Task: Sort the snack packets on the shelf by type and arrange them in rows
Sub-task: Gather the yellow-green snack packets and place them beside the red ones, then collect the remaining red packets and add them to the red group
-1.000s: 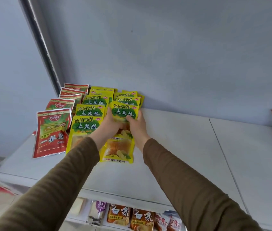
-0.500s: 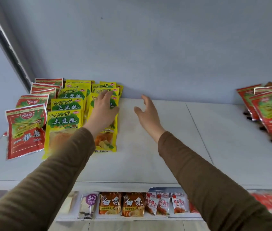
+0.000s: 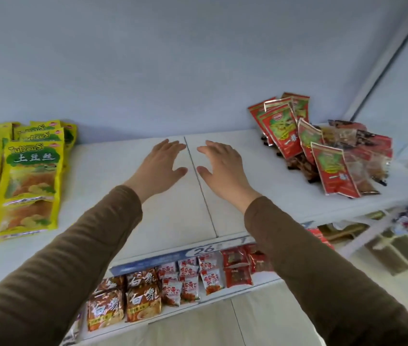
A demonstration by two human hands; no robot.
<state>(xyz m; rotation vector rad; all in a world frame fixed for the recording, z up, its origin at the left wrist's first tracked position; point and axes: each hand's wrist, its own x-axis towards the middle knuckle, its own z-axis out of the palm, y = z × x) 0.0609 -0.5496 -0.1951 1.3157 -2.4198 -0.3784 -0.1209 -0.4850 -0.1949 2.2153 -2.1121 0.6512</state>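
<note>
While half a second ago the left hand (image 3: 159,168) lay on the yellow packets (image 3: 31,176), it now hovers empty over the bare middle of the shelf (image 3: 173,221), fingers (image 3: 168,148) spread. The right hand (image 3: 223,168) hangs just beside it, fingers loosely spread too, holding nothing. Yellow rows now sit far left; the unsorted red packets (image 3: 323,151) are heaped at right, fully in view.
</note>
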